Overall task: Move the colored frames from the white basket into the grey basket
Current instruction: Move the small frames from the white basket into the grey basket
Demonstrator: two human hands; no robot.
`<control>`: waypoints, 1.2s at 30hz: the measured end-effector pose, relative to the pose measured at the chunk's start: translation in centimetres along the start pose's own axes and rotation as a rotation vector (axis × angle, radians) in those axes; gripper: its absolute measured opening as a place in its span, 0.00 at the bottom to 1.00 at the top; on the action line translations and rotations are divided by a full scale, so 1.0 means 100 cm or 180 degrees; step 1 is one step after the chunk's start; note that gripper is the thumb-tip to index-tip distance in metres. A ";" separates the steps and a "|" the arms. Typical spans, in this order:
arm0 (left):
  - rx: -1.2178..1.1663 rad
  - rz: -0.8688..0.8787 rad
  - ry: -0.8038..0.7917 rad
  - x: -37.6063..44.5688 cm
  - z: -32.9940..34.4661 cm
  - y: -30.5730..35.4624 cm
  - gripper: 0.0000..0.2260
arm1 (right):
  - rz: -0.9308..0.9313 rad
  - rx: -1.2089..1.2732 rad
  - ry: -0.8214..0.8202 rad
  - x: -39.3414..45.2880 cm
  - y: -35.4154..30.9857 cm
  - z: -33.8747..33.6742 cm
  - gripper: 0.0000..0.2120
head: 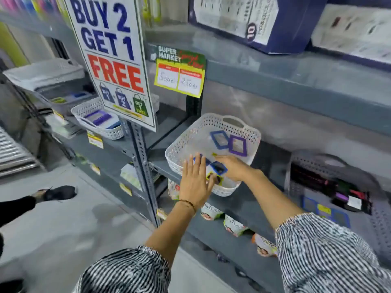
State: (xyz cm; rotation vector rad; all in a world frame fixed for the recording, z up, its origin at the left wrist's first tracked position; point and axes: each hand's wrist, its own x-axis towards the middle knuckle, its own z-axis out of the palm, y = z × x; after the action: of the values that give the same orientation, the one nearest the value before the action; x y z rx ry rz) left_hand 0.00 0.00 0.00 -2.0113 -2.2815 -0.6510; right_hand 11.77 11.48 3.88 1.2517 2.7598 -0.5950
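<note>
Head view: white basket sits on a grey metal shelf, near corner overhanging the shelf edge slightly. Inside it at the far side lie a blue frame and a purple frame, flat, side by side and touching or nearly so. At the near side, both hands are in or over the basket. Left hand is flat with fingers spread, palm down, over the near rim, released; whether its fingertips touch the frames underneath cannot be told. Right hand reaches in from the right, fingers curled around a small bunch of frames: a dark blue frame on top, a yellow-green frame just below it; another blue edge peeks out beside the left fingers. Exact grip is blurred, but the right hand looks to be grasping the bunch. Grey basket stands to the right on the same shelf, well apart from the white one, holding dark packaged items and a blue frame with a yellow sticker near its front. Both arms wear striped sleeves; a thin bracelet is on the left wrist. A "BUY 2 GET 1 FREE" sign hangs left of the basket, and a yellow price tag is on the shelf above. Packets line the lower shelf.
</note>
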 end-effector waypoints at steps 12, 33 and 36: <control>-0.0102 -0.0131 0.0057 -0.003 0.009 0.004 0.34 | 0.0001 -0.0280 -0.0462 0.039 0.031 0.010 0.20; -0.0341 0.0391 0.0042 0.005 0.013 0.084 0.27 | 0.0520 0.0428 0.1237 -0.076 0.057 -0.034 0.22; -0.0373 0.0535 -0.0008 0.007 0.022 0.104 0.28 | 0.1021 0.0574 0.1498 -0.122 0.090 -0.034 0.25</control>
State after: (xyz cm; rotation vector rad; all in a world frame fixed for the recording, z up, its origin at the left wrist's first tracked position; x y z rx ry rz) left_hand 10.35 2.14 1.19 -2.2256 -2.0909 -0.7849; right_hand 26.90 9.43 6.64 2.0608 2.7891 -0.5918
